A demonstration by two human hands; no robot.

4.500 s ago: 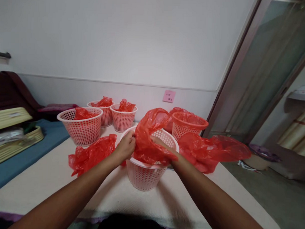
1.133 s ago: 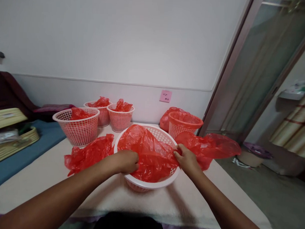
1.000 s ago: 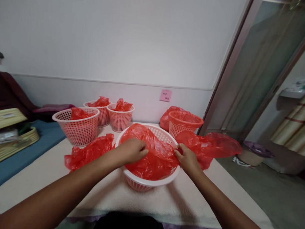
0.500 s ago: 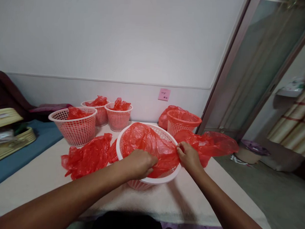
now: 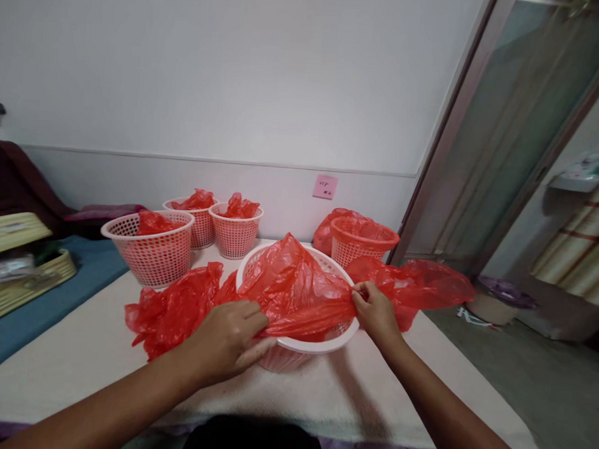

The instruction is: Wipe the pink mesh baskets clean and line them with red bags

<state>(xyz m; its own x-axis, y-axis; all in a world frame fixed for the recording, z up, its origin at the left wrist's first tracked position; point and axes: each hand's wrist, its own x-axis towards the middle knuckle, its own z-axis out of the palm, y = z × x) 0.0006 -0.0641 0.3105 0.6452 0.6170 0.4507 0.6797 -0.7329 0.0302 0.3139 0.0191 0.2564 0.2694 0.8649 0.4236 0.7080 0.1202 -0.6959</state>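
A red plastic bag is stretched across the mouth of a white perforated basket in front of me. My left hand is closed on the bag's left end, at the basket's near left rim. On the right, my right hand pinches the other end of the bag against the rim. Between both hands the near edge of the bag is pulled taut, while its middle puffs up in a peak. Part of the basket's inside shows below that edge.
Crumpled red bags lie left of the basket; more red plastic spreads to the right. Behind stand several perforated baskets, such as one at left and a red-lined one. A pink note is on the wall.
My left hand has moved left, from over the basket to its near left rim, drawing the bag's edge out. My right hand stays at the right rim. The bag's middle has risen.
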